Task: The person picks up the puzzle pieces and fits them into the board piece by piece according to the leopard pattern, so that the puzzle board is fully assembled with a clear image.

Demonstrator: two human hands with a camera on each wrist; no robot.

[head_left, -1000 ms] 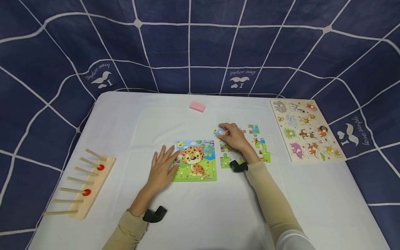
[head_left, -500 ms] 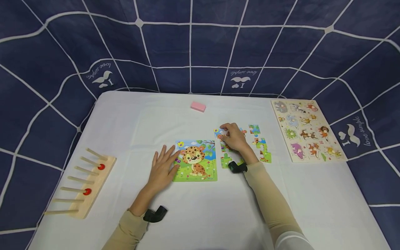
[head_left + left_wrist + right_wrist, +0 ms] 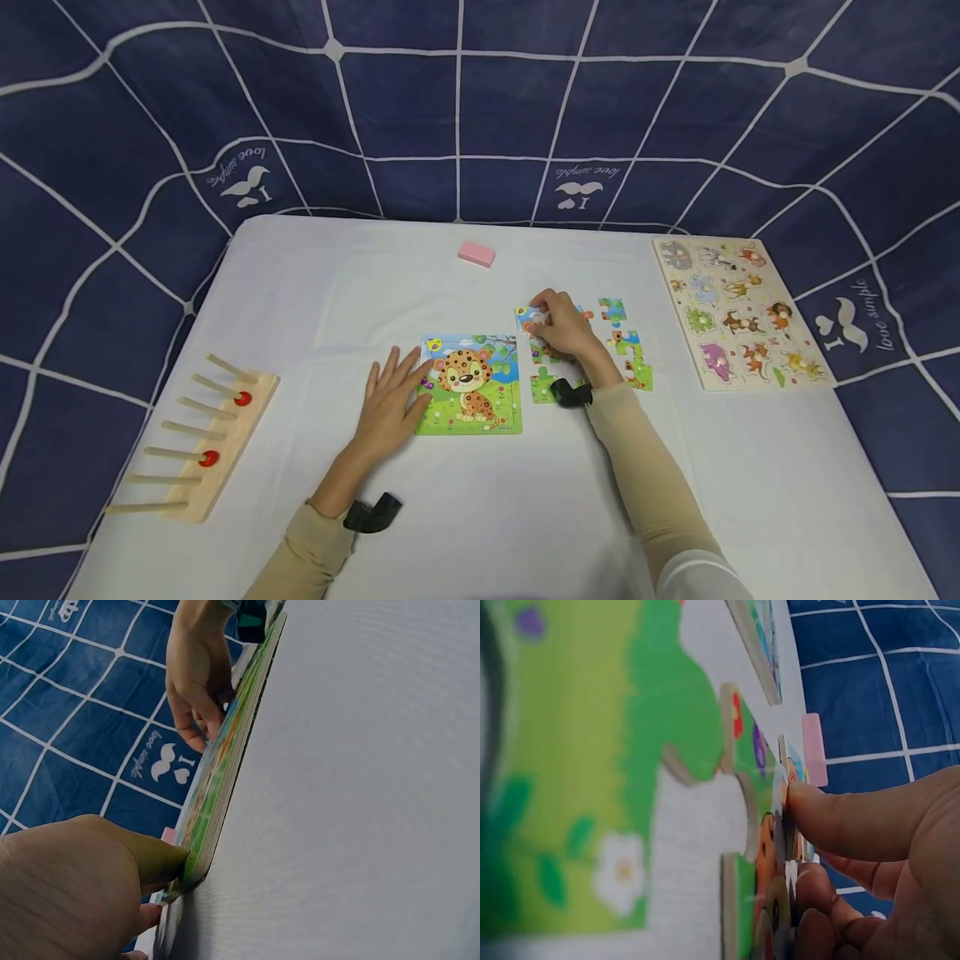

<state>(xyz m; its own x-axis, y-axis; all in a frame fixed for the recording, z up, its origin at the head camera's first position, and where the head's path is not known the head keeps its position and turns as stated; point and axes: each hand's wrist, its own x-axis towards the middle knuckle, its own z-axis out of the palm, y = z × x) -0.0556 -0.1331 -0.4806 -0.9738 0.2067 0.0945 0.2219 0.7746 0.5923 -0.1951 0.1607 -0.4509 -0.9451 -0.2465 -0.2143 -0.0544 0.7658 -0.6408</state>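
Observation:
A square leopard picture puzzle (image 3: pixel 468 387) lies flat at the middle of the table. My left hand (image 3: pixel 386 412) rests at its left side, fingers spread and fairly straight, with fingertips and thumb on the edge. In the left wrist view the thumb (image 3: pixel 161 859) lies along the corner of the board. To the right are loose jigsaw pieces (image 3: pixel 639 375) set out in rough rows. My right hand (image 3: pixel 562 325) pinches a blue jigsaw piece (image 3: pixel 527 317) with a yellow spot, at the upper left of these pieces. The right wrist view shows thumb and fingers on either side of it, hiding most of it.
A pink block (image 3: pixel 477 254) sits toward the back. On the left stands a wooden peg rack (image 3: pixel 221 458) with two red beads. An animal knob puzzle board (image 3: pixel 742 312) lies at the right. Dark blue checked cloth (image 3: pixel 502 108) hangs behind the table.

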